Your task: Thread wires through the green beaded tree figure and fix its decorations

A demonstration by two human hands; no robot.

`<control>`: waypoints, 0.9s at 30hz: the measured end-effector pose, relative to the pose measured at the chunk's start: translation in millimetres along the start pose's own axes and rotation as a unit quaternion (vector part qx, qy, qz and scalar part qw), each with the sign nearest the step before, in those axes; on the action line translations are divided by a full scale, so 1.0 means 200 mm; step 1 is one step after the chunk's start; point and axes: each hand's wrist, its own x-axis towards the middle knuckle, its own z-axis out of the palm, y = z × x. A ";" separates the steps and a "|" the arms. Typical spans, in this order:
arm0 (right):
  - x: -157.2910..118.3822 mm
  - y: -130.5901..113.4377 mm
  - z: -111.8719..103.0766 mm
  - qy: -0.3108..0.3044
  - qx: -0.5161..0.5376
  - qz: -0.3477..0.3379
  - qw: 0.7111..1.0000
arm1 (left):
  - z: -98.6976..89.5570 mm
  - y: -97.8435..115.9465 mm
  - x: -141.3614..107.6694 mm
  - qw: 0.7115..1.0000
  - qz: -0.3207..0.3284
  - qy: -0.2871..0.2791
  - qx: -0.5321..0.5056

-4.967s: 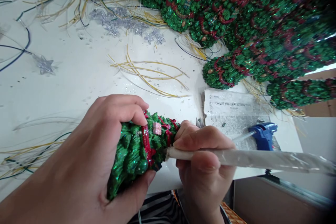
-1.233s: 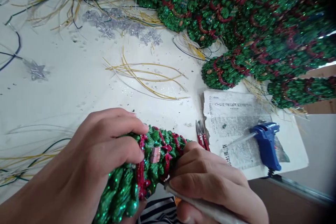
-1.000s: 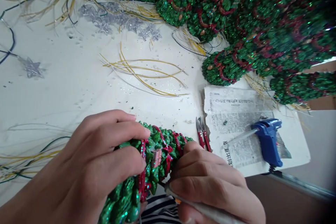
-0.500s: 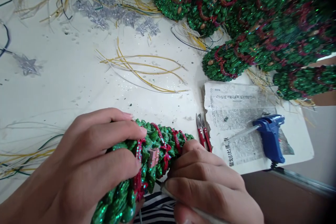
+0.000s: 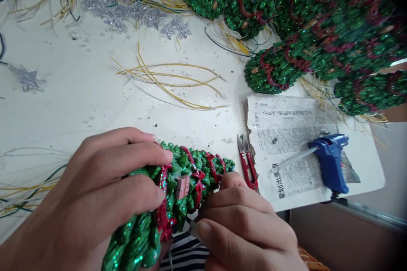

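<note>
A small green glitter Christmas tree (image 5: 179, 203) lies tilted in front of me, its narrow end pointing right. It bears red garlands, red bows and a pinkish gift box. My left hand (image 5: 117, 182) is closed over its wide part, with two fingers resting on the upper side. Close to the narrow end, my right hand (image 5: 244, 224) is closed on a slim pointed tool (image 5: 192, 225), and its curled fingers touch the tree. The tool's dark tip meets the lower side of the tree. Most of the tool is hidden by the fingers, so I cannot tell its exact kind.
Red-handled thread snips (image 5: 247, 163) lie beside a newspaper sheet (image 5: 270, 135) holding a blue glue gun (image 5: 330, 161). Yellow wires (image 5: 171, 74) cross mid-table. Clear stars (image 5: 152, 19) lie behind, and several finished trees (image 5: 270, 70) crowd the back right.
The tree and both hands have shifted slightly left in view. The tool's handle, seen below my right hand earlier, is now mostly hidden. Both grips are unchanged.
</note>
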 end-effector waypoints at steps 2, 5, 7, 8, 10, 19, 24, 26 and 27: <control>0.00 0.01 0.01 0.002 0.001 -0.006 1.000 | -0.02 0.01 0.02 1.000 0.004 -0.017 0.007; 0.00 0.04 0.01 -0.011 0.007 -0.034 0.999 | -0.03 0.02 0.03 0.999 0.006 -0.027 0.017; 0.00 0.05 0.01 -0.012 0.008 -0.056 0.998 | -0.02 0.02 0.03 0.999 0.002 -0.030 0.014; 0.01 0.06 0.01 -0.007 0.008 -0.066 0.998 | -0.02 0.02 0.03 1.000 0.000 -0.025 0.015; 0.01 0.06 0.03 0.013 0.012 -0.077 0.997 | 0.00 0.00 0.03 1.000 0.005 0.003 0.026; 0.00 0.05 0.13 0.116 -0.002 -0.062 0.991 | 0.08 -0.10 0.01 0.993 0.041 0.100 0.041; 0.03 0.09 0.12 0.140 0.042 -0.111 0.983 | 0.09 -0.05 0.00 0.992 0.025 0.097 0.081; 0.04 0.09 0.09 0.097 0.055 -0.098 0.989 | 0.08 -0.05 0.01 0.993 0.029 0.094 0.067; 0.05 0.09 0.08 0.077 0.061 -0.095 0.991 | 0.08 -0.06 0.01 0.993 0.035 0.097 0.056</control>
